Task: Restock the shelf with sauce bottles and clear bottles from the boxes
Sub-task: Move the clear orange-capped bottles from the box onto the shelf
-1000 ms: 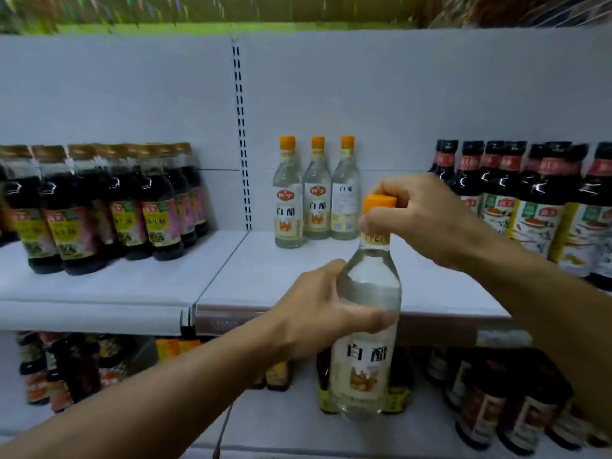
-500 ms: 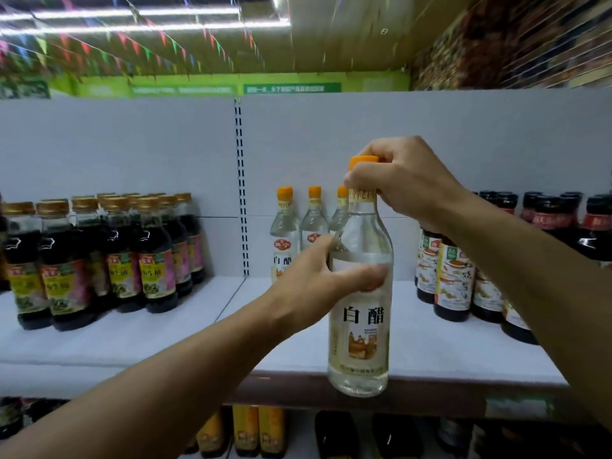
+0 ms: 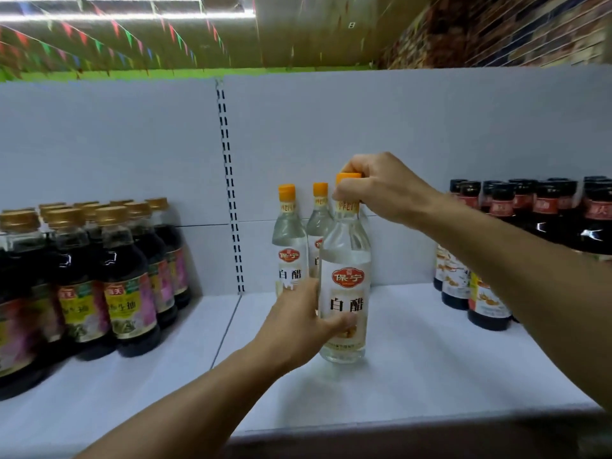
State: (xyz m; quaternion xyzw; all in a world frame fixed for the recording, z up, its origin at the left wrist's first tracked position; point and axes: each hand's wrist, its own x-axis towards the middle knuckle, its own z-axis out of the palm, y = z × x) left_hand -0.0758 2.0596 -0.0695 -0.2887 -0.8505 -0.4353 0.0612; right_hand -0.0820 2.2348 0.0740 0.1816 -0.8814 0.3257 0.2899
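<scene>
While both hands grip the clear bottle [image 3: 344, 286] — left hand [image 3: 298, 329] round its label, right hand [image 3: 381, 190] pinching the cap — it stands on the shelf [image 3: 430, 366]; next, release, then fetch another.

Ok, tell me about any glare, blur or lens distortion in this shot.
Head view: wide-angle bending curves the shelf edges; white glare spots on the dark bottles left and right; ceiling and bunting smeared; the held clear bottle label reads sharp.
</scene>
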